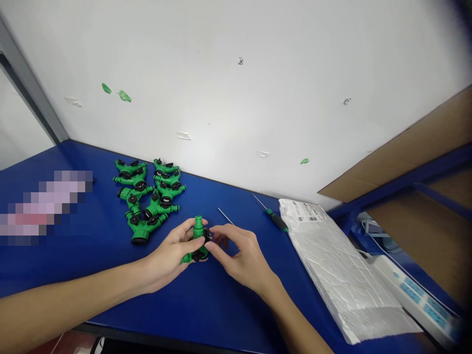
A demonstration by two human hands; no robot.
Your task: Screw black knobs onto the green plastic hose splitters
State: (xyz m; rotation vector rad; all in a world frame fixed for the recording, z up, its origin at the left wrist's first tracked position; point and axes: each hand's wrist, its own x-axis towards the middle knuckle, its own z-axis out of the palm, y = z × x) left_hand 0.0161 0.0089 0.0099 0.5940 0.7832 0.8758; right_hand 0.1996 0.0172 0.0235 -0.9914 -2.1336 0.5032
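Observation:
My left hand (173, 253) is wrapped round a green plastic hose splitter (198, 228) with black valve parts, held a little above the blue table. One of its threaded outlets points away from me. My right hand (241, 253) is at the splitter's right side, thumb and forefinger curled together at a black part (207, 237). A tiny shiny spot shows at those fingertips, too small to make out. Just beyond my right hand a thin metal shaft (224, 215) sticks out; its other end is hidden behind the hand.
Several similar green splitters (145, 228) stand in two rows at the left on the blue table (206, 309). A green-and-black screwdriver (276, 220) lies beside a white padded mailer (339, 275). A power strip (416, 295) is at the right. A white wall (221, 98) rises behind.

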